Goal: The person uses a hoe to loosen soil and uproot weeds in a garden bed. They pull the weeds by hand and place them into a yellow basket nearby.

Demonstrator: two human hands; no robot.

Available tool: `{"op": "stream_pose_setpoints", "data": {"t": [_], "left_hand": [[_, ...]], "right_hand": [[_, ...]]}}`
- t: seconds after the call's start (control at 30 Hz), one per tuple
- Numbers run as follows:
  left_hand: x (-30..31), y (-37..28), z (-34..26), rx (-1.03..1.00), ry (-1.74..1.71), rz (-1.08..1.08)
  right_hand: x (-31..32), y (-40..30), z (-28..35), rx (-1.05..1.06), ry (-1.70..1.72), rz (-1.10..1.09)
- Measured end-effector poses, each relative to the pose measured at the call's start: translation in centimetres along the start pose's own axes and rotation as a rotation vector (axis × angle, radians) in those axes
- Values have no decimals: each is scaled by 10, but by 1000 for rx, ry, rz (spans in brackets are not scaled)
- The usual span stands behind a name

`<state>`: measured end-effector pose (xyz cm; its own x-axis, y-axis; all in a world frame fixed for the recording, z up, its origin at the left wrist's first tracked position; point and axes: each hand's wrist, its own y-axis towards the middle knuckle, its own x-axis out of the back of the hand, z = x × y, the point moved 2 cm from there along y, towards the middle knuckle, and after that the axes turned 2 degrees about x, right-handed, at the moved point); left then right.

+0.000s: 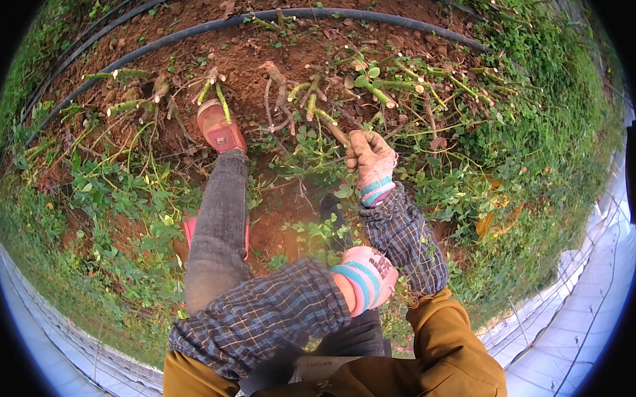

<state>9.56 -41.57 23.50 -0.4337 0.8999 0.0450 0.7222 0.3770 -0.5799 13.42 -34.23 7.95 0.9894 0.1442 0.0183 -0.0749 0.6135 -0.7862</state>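
My right hand (370,153), in a soil-stained pink knit glove with a teal-striped cuff, is closed at the lower end of a brown woody stem (335,130). That stem belongs to a pruned shrub (312,96) with pale cut ends. Nearer my body, my left hand (370,278) is a fist in a matching glove, back upward, its fingertips hidden. Thin weed stems (405,294) come out beside this fist and cross in front of my right plaid sleeve (403,237). Leafy weeds (316,151) grow below the stubs, close to my right hand.
A black irrigation pipe (311,13) curves across the red soil behind a row of cut green stubs (380,95). My reddish shoe (221,129) stands among the stems. Yellow material (494,210) lies in the weeds at right; white sheeting (579,305) borders the plot.
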Motion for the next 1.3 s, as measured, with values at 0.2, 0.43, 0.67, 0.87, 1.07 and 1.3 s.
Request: {"op": "stream_pose_setpoints", "data": {"t": [0.2, 0.43, 0.67, 0.87, 1.07, 1.3], "left_hand": [[13, 9, 2, 87, 16, -265], [-19, 51, 28, 123, -325, -639], [4, 7, -6, -140, -169, -119], [-12, 11, -12, -176, -98, 83], [-9, 8, -11, -169, -117, -26], [23, 1, -20, -47, 59, 160]], "right_hand": [[80, -49, -4, -67, 67, 42], [130, -146, 35, -64, 188, -101], [165, -125, 38, -134, -86, 250], [146, -28, -55, 173, -1393, 140], [113, -22, -60, -11, -1182, 270], [236, -133, 23, 350, -1482, 109]]}}
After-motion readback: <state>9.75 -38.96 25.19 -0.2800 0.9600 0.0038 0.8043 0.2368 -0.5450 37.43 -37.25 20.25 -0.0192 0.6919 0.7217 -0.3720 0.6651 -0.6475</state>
